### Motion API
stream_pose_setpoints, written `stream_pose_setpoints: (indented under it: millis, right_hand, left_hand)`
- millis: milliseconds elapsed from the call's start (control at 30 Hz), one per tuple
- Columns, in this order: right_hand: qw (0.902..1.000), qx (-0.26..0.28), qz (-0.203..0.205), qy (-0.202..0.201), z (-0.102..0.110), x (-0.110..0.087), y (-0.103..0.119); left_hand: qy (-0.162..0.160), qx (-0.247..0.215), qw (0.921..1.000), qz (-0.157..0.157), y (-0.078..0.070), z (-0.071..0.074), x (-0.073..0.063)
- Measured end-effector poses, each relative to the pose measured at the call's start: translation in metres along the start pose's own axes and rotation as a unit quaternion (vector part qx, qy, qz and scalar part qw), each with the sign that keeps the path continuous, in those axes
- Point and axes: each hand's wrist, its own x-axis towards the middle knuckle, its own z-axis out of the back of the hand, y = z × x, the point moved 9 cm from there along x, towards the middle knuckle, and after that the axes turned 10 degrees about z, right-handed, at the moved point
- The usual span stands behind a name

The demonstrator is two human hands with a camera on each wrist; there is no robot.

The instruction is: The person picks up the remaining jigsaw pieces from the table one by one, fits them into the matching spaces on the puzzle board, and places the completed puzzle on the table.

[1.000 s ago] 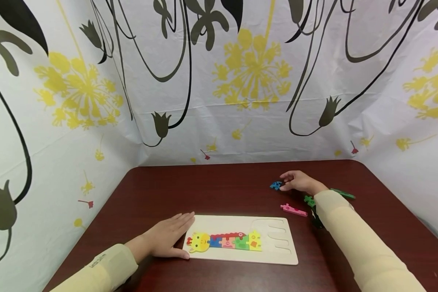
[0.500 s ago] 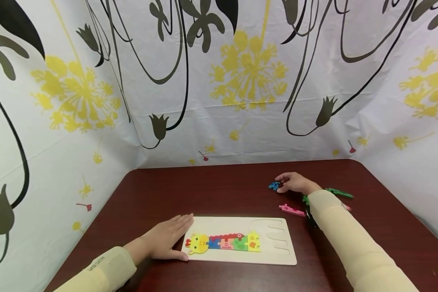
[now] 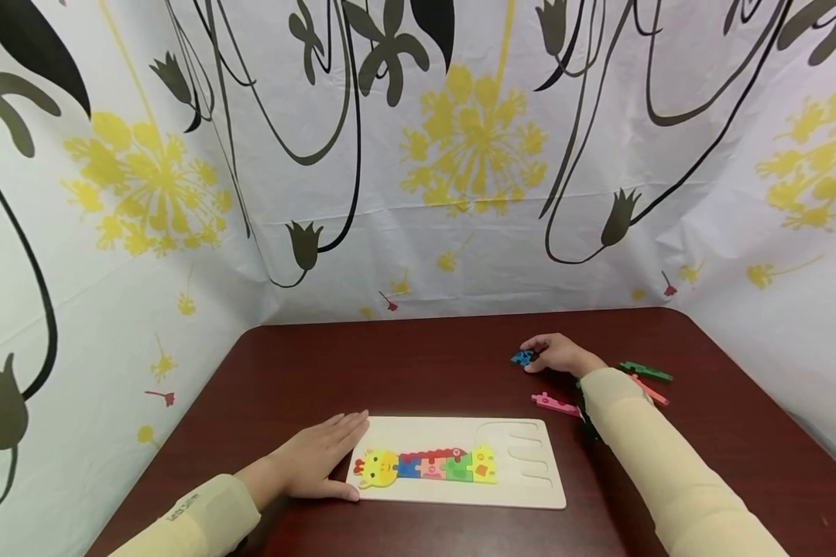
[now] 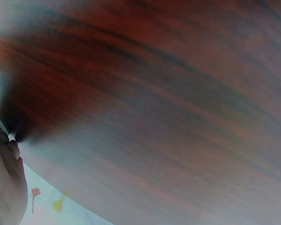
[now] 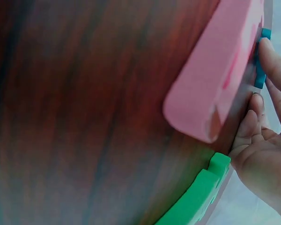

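Observation:
In the head view my left hand (image 3: 323,456) rests at the left end of a pale wooden puzzle board (image 3: 453,498), fingers straight, thumb at the near corner. A giraffe puzzle lies in the board: a yellow head piece (image 3: 378,469), a red mane strip and several coloured neck and body pieces. My right hand (image 3: 560,354), farther back, pinches a small blue puzzle piece (image 3: 522,358) between thumb and fingers. The right wrist view shows the thumb on the edge of this blue piece (image 5: 260,65), low over the table.
A pink puzzle piece (image 3: 556,404) lies near my right forearm. Beyond the forearm are a green piece (image 3: 645,371) and a coral piece (image 3: 651,391). Another green piece (image 5: 192,199) shows in the right wrist view. Patterned white cloth (image 3: 362,271) surrounds the dark red table (image 3: 390,356).
My right hand's fingers have moved slightly left, farther over the blue piece. The coral piece has come into sight beside the right forearm. My left hand stays on the board.

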Motion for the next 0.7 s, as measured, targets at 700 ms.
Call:
stream_pose_setpoints:
  millis: [700]
  right_hand:
    - [0.9999,0.015,0.006,-0.005,0.0046,-0.0002,-0.0048]
  left_hand:
    - [-0.002,0.006,1.0,-0.002,-0.0017,0.0011,0.0]
